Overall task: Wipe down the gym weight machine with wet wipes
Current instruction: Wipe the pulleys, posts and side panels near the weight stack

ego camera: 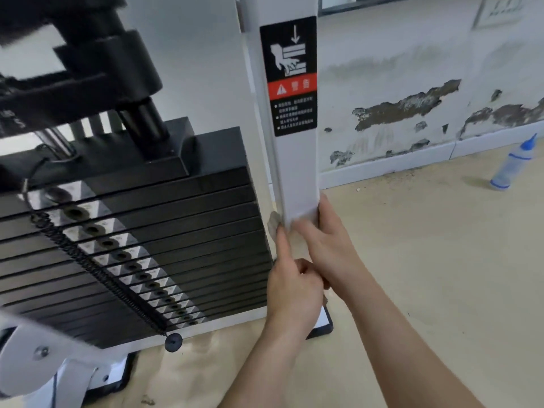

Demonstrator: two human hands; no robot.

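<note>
1. Head view: the tall white square metal post (294, 166) of the gym weight machine stands in the middle. Both hands are low on it, well below its black and red warning sticker (288, 81).
2. The thin white wet wipe (300, 214) is wrapped against the front of the post just above the hands. A greyish end sticks out past the post's left edge.
3. The right hand (326, 248) grasps the post over the wet wipe. Its thumb lies up the right edge and its fingers are curled across the front, though they are blurred.
4. The left hand (291, 284) sits just below and left of it, touching the right hand. Its index finger is straight and points up, with the tip laid on the greyish end of the wet wipe. Its other fingers are curled in. I cannot tell whether they grasp anything.
5. Left of the post is the stack of flat black weight plates (132, 245). A black coiled cord (97, 278) runs down its face to a round black pin knob (173, 342).
6. A clear plastic bottle with a blue cap (512, 167) stands on the beige floor (426, 275) at the right, near the white wall with peeling paint (412, 69).
</note>
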